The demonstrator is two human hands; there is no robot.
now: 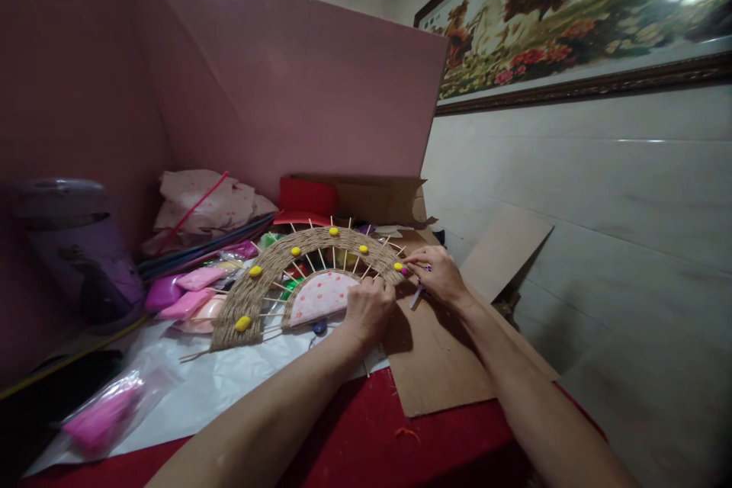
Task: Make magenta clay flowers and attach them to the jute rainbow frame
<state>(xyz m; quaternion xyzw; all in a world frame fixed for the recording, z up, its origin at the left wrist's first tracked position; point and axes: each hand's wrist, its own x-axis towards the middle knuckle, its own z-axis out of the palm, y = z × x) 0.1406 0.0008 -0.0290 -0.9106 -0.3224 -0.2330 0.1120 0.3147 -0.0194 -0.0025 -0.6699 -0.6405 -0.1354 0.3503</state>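
Observation:
A half-round woven fan [274,250] of brown cord on thin sticks stands tilted in front of me. Yellow clay dots [334,232] sit along its band, and white cloth with pink spots [320,297] covers its inner half-circle. My left hand [370,309] is closed around the lower right of the fan, its fingertips hidden behind. At the right end of the band, my right hand [435,274] pinches a small pink clay piece [405,271] beside a yellow dot [398,267]. A pale narrow strip [417,297] shows beneath that hand; whether it is held is unclear.
Bags of pink clay [197,290] lie left of the fan, another pink bag [106,412] nearer me. A purple cup [85,252] stands far left. Cardboard [440,366] lies at right on the red cloth [354,435]. A pink panel [274,76] rises behind.

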